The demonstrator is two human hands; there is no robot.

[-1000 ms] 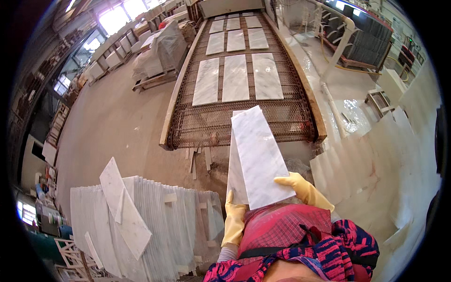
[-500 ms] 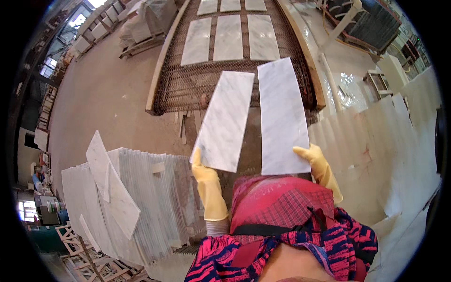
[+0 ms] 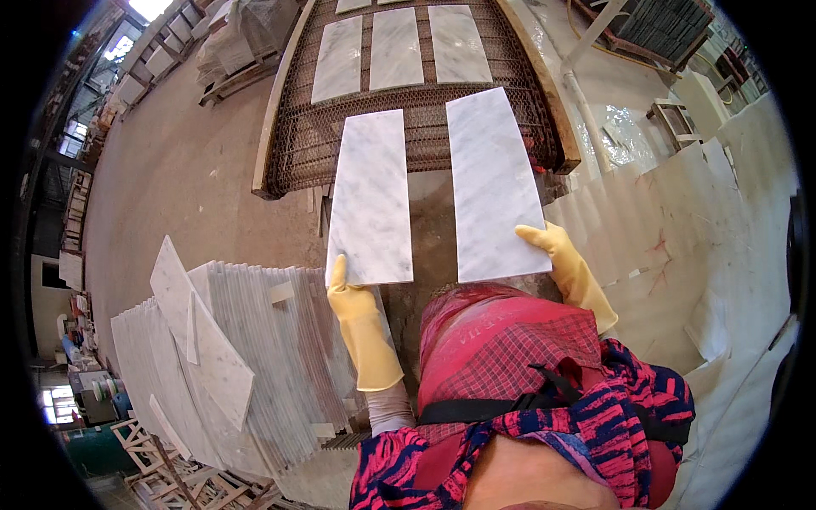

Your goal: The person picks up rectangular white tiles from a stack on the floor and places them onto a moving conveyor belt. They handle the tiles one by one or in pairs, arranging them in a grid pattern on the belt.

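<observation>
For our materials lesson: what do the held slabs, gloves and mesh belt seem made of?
Held slabs: smooth marble, probably, given grey veining on white.
Gloves: likely smooth rubber, plain yellow and creased.
Mesh belt: apparently dull metal wire, its links rust-brown.

This is a stone workshop, in a large industrial hall. Ahead of the gloved left hand [image 3: 350,302] and right hand [image 3: 568,262], pale stone tiles [image 3: 397,49] lie in rows on a wire-mesh conveyor belt [image 3: 297,153]. Just left of the left hand stands a tight stack of thin slabs [image 3: 268,340]; far ahead of it sits a wrapped pallet load [image 3: 251,38]. Beyond the right hand, the floor [image 3: 625,123] shines wet.
</observation>
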